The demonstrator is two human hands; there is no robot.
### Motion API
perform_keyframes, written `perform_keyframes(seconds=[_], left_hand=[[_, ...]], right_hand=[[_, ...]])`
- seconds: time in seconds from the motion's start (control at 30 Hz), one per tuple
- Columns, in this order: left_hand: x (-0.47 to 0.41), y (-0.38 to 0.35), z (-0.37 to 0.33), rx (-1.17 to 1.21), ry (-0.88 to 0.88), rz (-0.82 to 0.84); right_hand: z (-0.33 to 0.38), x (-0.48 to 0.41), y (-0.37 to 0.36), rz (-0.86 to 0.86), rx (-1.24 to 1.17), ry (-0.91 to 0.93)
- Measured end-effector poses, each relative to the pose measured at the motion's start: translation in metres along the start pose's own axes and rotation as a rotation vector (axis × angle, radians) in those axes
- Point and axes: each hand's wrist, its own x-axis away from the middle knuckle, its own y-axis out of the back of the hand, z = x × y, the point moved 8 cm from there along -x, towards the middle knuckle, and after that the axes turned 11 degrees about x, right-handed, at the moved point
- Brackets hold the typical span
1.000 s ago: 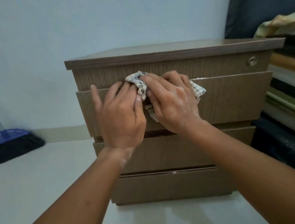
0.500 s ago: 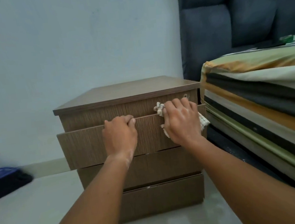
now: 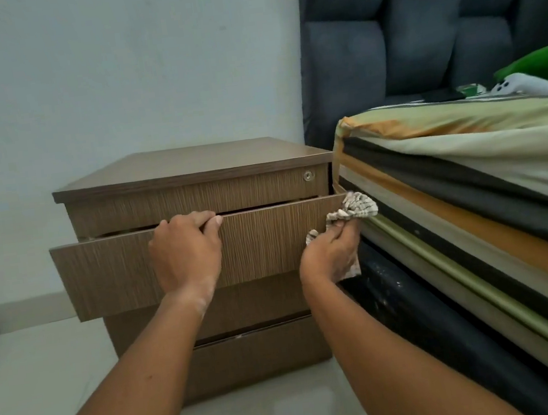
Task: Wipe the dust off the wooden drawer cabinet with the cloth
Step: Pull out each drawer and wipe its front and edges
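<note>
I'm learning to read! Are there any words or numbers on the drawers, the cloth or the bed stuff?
No readable words or numbers anywhere.
Brown wooden drawer cabinet: only a small round metal lock, no label.
Checked cloth in the right hand: just a pattern.
White object with dark dots on the bed: no readable text.

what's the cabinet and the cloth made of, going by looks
Cabinet: probably wood-grain laminate board rather than solid wood; the grain lines look fine and uniform, the finish matt. Cloth: soft woven fabric, likely cotton; checked, crumpling in the right hand.
</note>
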Motion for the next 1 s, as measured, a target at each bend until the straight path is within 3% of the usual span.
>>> perform_keyframes(seconds=[0.17, 0.33, 0.5, 0.77, 0.9, 1.0], left_hand=[[0.002, -0.003, 0.002, 0.006, 0.007, -0.043], [0.005, -0.003, 0.002, -0.052, -0.035, -0.052], [0.002, -0.002, 0.007, -0.030, -0.022, -0.042], [-0.001, 0.000, 0.006, -0.057, -0.175, -0.014], [0.001, 0.004, 0.011, -0.051, -0.217, 0.031], [-0.003, 0.038, 0.050, -0.056, -0.036, -0.134]], right_hand=[[-0.042, 0.029, -0.002, 0.075, -0.086, -0.315], [-0.026, 0.036, 0.002, 0.114, -0.052, -0.319], [0.005, 0.008, 0.000, 0.050, 0.029, -0.060], [0.088, 0.038, -0.030, 0.108, 0.382, 0.811], [0.112, 0.098, -0.055, 0.196, 0.447, 0.997], [0.122, 0.138, -0.077, 0.252, 0.447, 1.095]])
